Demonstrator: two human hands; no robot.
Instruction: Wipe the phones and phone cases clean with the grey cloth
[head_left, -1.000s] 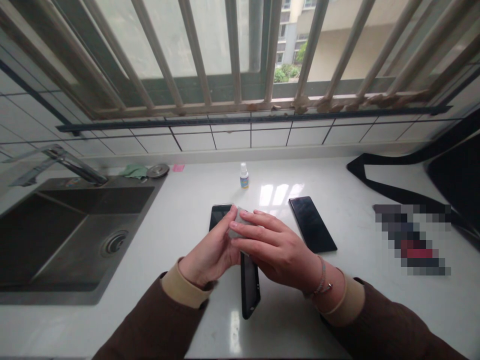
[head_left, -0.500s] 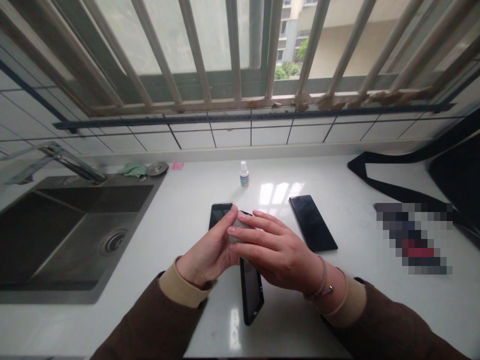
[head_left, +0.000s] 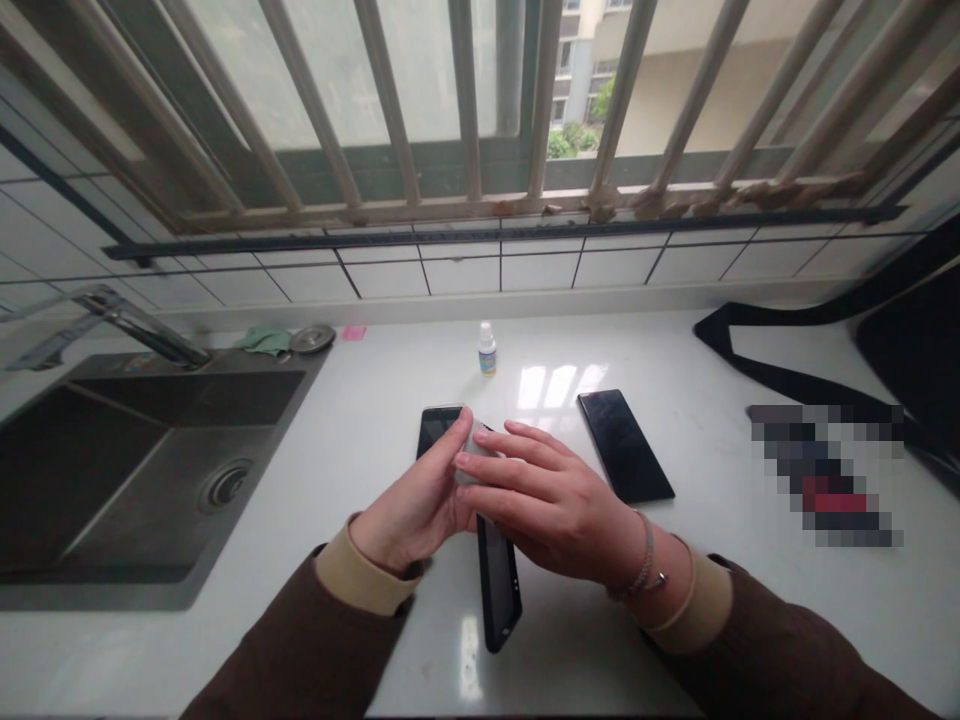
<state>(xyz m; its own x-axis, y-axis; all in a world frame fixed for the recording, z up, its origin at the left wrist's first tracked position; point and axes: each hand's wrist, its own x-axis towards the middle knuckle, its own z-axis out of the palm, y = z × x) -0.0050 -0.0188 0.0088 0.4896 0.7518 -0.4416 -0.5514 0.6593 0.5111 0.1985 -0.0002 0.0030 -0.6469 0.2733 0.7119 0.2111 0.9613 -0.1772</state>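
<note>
2 curled hands: my left hand (head_left: 409, 515) and right hand (head_left: 555, 505) pinch a grey pad (head_left: 474, 452) over a black phone (head_left: 499, 590); even fingertip pressure suits this.

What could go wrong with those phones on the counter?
The black-cased phone, held between the left hand and right hand, might slip and strike the second phone lying beneath them. The small grey pad pinched in the fingers could also fall. Anything sliding left might reach the steel sink.

Pale grey pad (head_left: 475, 452) between the fingers (head_left: 517, 470). Glossy black phone (head_left: 498, 590) just below them, second black phone (head_left: 622, 445) to their right. White countertop (head_left: 585, 650), faintly veined, all around them.
</note>
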